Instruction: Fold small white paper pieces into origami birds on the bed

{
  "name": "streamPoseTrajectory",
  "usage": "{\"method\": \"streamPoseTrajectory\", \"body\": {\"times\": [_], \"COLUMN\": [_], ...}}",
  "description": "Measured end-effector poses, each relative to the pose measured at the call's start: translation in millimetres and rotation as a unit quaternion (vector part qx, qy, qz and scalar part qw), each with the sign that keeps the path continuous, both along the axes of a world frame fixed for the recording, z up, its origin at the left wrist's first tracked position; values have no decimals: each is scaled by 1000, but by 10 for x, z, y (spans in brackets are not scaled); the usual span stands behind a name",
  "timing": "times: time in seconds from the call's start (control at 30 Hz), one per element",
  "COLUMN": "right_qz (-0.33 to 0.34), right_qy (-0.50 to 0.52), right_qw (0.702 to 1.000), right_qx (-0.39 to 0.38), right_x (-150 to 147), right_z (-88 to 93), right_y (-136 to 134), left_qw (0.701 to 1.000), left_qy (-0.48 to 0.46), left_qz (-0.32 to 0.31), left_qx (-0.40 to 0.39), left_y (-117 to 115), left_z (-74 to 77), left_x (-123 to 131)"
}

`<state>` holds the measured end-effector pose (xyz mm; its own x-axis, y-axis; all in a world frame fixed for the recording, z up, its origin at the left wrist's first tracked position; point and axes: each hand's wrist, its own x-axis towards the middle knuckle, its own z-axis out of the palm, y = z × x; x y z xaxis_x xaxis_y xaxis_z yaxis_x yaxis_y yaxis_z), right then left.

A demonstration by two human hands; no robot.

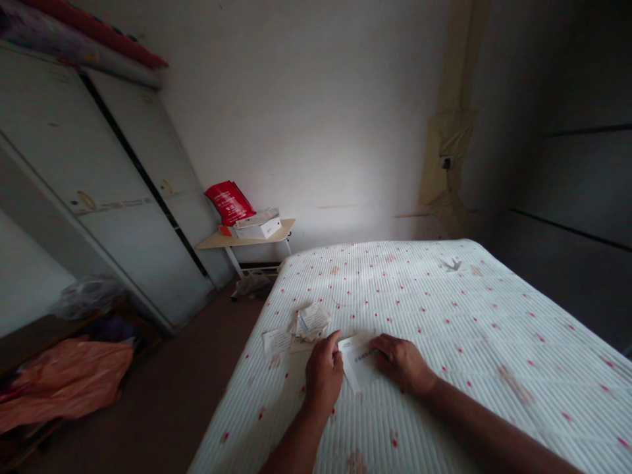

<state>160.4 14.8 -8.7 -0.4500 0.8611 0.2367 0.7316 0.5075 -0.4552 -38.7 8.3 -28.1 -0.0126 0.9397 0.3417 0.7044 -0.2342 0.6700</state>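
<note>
A small white sheet of paper (356,363) with a line of dark print lies between my hands, just above or on the mattress. My left hand (323,372) is closed at its left edge, thumb and forefinger by the upper corner. On the opposite side, my right hand (402,362) has its curled fingers on the paper's right edge, and the fingertips are partly hidden. Just beyond my left hand sits a loose pile of printed paper pieces (311,320), with another printed slip (277,342) flat to its left.
The white ribbed mattress (474,342) has red dots and a torn spot (451,264). Behind it stand a small table (241,238) with a white box (259,227) and red bag (230,203). At left are a wardrobe (123,217) and an orange cloth or bag (69,378).
</note>
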Motion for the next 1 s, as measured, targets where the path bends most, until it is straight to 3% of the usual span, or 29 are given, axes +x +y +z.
{"method": "streamPoseTrajectory", "body": {"times": [0.33, 0.7, 1.0], "right_qz": [7, 0, -15], "right_qy": [-30, -106, -81], "right_qw": [999, 991, 995], "right_qx": [37, 86, 52], "right_x": [33, 375, 603], "right_z": [-46, -81, 3], "right_y": [8, -96, -247], "left_qw": [999, 955, 936], "left_qy": [13, 119, 177], "left_qz": [-19, -246, -290], "left_qx": [49, 115, 89], "left_y": [-1, -151, -184], "left_z": [-12, 111, 244], "left_x": [-21, 125, 324]}}
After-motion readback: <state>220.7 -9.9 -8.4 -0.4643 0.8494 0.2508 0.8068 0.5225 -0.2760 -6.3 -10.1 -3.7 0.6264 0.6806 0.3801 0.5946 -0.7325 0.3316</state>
